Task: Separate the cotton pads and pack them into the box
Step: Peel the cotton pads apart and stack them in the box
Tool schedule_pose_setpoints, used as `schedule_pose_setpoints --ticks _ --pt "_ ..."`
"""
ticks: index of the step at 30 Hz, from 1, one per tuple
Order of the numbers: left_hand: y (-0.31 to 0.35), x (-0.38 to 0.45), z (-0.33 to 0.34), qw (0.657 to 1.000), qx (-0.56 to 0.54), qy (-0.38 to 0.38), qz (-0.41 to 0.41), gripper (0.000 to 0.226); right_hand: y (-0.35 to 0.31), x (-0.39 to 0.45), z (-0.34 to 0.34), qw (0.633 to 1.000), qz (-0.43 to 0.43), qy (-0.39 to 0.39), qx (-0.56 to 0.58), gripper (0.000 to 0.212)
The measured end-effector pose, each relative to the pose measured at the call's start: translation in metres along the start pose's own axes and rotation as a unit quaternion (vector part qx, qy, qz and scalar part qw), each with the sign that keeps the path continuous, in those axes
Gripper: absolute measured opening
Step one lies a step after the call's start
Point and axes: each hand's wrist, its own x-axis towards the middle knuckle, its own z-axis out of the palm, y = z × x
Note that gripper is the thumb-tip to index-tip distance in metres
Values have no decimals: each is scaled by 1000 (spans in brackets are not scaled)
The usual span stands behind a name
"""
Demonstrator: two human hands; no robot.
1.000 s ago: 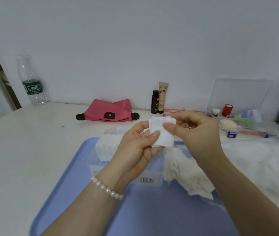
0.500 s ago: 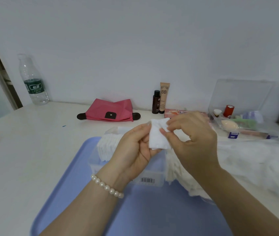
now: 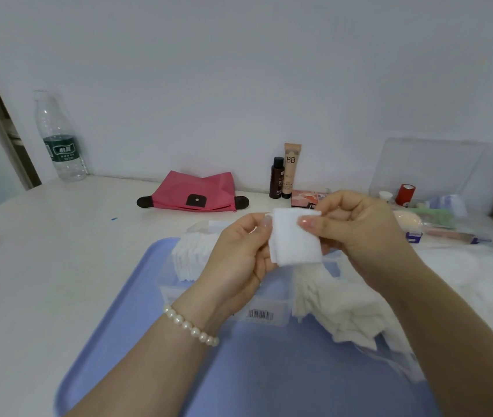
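A cotton pad (image 3: 294,240) was held up between both hands above the clear box (image 3: 269,311) on the blue tray (image 3: 136,311). The left hand (image 3: 239,260) pinched its left edge, the right hand (image 3: 356,233) its upper right corner. Loose pads (image 3: 338,305) lay heaped beside the box, with sorted ones (image 3: 192,255) standing inside.

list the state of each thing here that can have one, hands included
left hand: pinches the cotton pad's left edge
right hand: pinches its top right corner
cotton pad: held up between both hands, above the box
box: open, on the blue tray, pads standing in its left end
loose pads: heaped right of the box
water bottle: upright, no cap visible
pink pouch: lying flat
BB tube: upright
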Motion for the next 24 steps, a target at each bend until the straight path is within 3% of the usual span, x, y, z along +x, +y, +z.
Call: schedule_pose_setpoints --ticks 13,20,24 --pt "-1 2 -1 1000 -6 -19 -9 24 9 1 10 993 -34 79 -83 20" --pt "0 -1 0 999 6 -46 -17 41 13 1 11 986 -48 90 -130 20" --pt "0 -1 -2 999 25 -26 -4 28 12 2 9 980 -45 104 -161 18"
